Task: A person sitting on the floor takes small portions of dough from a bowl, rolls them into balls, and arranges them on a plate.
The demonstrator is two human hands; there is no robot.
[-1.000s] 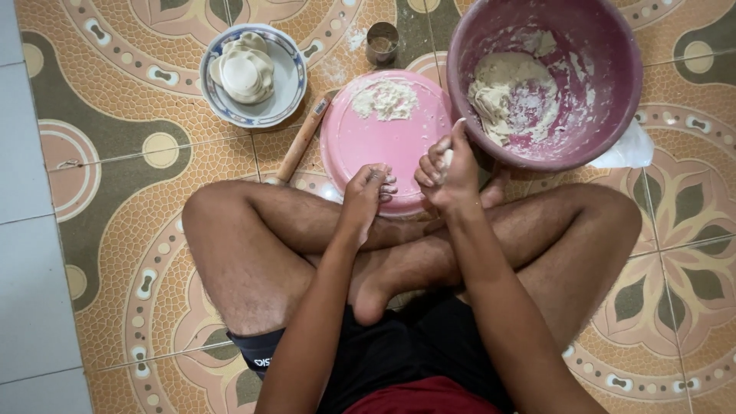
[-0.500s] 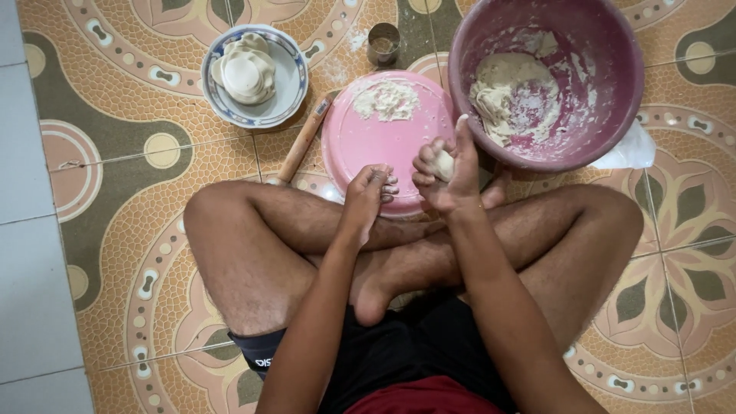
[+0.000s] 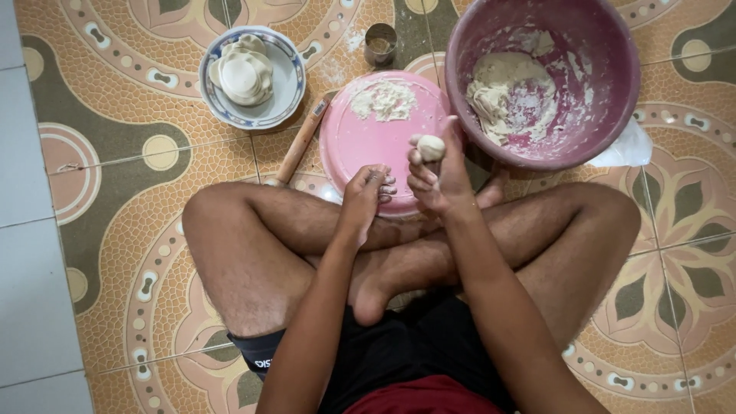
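Observation:
I sit cross-legged on a patterned tile floor. My right hand (image 3: pixel 437 172) holds a small round dough ball (image 3: pixel 430 146) up at its fingertips, just above the near edge of a pink round board (image 3: pixel 368 142). My left hand (image 3: pixel 366 198) rests with curled fingers on the board's near rim, holding nothing that I can see. A heap of flour (image 3: pixel 385 100) lies on the far part of the board. To the right stands a large purple bowl (image 3: pixel 613 92) with a lump of dough (image 3: pixel 502 96) inside.
A blue-rimmed white bowl (image 3: pixel 287 96) at the upper left holds several flattened dough discs (image 3: pixel 244 73). A wooden rolling pin (image 3: pixel 300 142) lies left of the board. A small metal cup (image 3: pixel 380 42) stands behind it. White paper (image 3: pixel 625 149) sticks out under the purple bowl.
My right hand has lifted the dough ball a little and turned it up onto the fingertips. The left hand stays on the board's edge.

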